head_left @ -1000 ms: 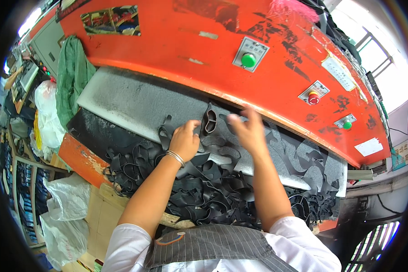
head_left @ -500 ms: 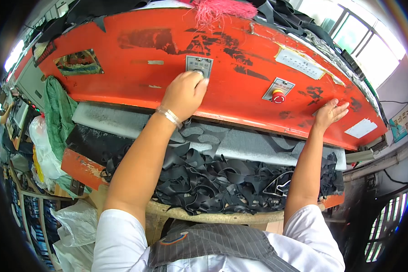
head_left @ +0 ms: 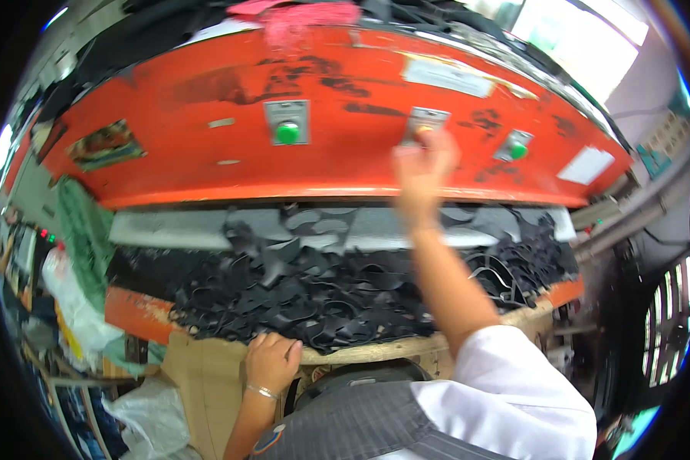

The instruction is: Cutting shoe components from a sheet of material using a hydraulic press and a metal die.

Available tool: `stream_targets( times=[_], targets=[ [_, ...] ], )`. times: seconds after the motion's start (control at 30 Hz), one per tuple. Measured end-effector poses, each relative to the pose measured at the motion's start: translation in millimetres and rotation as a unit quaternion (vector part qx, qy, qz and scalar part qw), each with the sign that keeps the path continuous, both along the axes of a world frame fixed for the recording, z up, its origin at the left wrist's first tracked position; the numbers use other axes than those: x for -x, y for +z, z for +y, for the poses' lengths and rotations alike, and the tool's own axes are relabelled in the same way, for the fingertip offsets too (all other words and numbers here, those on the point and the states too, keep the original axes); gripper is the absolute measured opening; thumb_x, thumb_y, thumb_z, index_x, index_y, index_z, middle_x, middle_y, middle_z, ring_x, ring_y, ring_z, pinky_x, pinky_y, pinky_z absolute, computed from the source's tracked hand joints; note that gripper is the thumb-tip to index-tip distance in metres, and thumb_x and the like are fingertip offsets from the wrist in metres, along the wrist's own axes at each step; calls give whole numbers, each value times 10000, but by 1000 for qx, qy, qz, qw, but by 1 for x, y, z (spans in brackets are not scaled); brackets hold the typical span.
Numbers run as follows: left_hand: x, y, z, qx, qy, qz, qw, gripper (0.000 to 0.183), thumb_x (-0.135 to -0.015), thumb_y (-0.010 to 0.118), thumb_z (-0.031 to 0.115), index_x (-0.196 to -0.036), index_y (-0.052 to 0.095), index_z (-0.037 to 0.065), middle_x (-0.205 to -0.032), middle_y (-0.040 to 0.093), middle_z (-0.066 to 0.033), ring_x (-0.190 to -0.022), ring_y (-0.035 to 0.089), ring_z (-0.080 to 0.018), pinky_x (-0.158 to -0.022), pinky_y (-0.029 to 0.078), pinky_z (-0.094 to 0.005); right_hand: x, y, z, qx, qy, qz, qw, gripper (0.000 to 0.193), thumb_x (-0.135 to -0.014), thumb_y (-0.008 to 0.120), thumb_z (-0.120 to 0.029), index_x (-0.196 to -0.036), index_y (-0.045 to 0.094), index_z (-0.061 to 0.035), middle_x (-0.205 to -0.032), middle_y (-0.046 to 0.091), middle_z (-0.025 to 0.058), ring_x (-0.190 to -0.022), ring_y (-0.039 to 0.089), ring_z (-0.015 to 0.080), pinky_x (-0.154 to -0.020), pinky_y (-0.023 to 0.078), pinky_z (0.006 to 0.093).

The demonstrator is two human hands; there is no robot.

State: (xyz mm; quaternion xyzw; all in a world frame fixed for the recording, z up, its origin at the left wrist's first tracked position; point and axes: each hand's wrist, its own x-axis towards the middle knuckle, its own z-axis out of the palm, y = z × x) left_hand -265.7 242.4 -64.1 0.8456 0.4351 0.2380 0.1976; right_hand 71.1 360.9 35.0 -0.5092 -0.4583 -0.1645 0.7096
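My right hand (head_left: 426,165), blurred, reaches up to the middle control plate (head_left: 429,116) on the red machine front (head_left: 192,153). Its fingers are closed over the emergency stop button, which they mostly hide. My left hand (head_left: 272,362) rests at the front edge of the bed, fingers lying against the wooden rim (head_left: 345,353) and holding nothing visible. A green push button (head_left: 287,133) shows to the left, another green button (head_left: 519,150) to the right. Black sheet scraps (head_left: 345,287) with curved cut-outs are heaped in front of the pale cutting board (head_left: 169,227).
A cutting die (head_left: 494,277) with a metal outline lies at the right of the scraps. Pink strings (head_left: 310,27) and black sheets (head_left: 153,34) lie on top of the machine. At left are a green sack (head_left: 84,230) and white plastic bags (head_left: 77,287).
My left hand has left the left button and come down to the front edge. My right hand has moved left from the right button to the stop button. The view has shifted.
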Motion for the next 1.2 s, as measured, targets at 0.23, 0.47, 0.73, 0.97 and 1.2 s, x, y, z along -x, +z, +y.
stream_targets(
  times=[0.23, 0.47, 0.73, 0.97, 1.2],
  targets=[
    [-12, -19, 16, -45, -8, 0, 999, 83, -761, 673, 130, -733, 663, 53, -738, 594, -110, -733, 546, -336, -693, 434, -438, 131, -60, 46, 412, 204, -66, 885, 431, -842, 663, -286, -1159, 544, -20, -1124, 597, 192, -1093, 572, 368, -890, 493, 462],
    [-24, 31, 58, 20, -156, 50, 986, 242, -868, 661, 160, -659, 640, 40, -714, 657, -92, -650, 613, -308, -615, 468, -411, 87, -66, 114, 598, 149, -3, 788, 619, -848, 667, -409, -1246, 442, 7, -1175, 604, 220, -1074, 619, 370, -872, 508, 447],
    [-96, 17, 182, -45, -110, 61, 991, 433, -829, 640, 212, -1216, 581, 27, -1347, 499, -214, -1268, 436, -400, -1059, 312, -502, 83, -84, 170, 648, 150, -46, 745, 472, -854, 615, -245, -1215, 454, 14, -1054, 661, 263, -959, 669, 377, -862, 512, 459],
    [-107, 10, 182, 35, -105, 227, 968, 638, -805, 653, 339, -1381, 483, 125, -1567, 218, -195, -1461, 91, -419, -1110, 31, -656, -3, -89, 121, 539, 262, -3, 800, 601, -795, 638, -370, -1244, 477, -3, -1081, 641, 268, -1024, 614, 429, -867, 492, 458],
    [-57, 2, 153, -16, -143, 94, 985, 250, -798, 688, 267, -881, 596, 51, -1118, 545, -186, -1066, 480, -412, -855, 413, -502, -209, -53, 2, 596, -118, -100, 788, 480, -784, 629, -495, -996, 704, -71, -1055, 660, 184, -1077, 583, 365, -925, 468, 459]
  ],
)
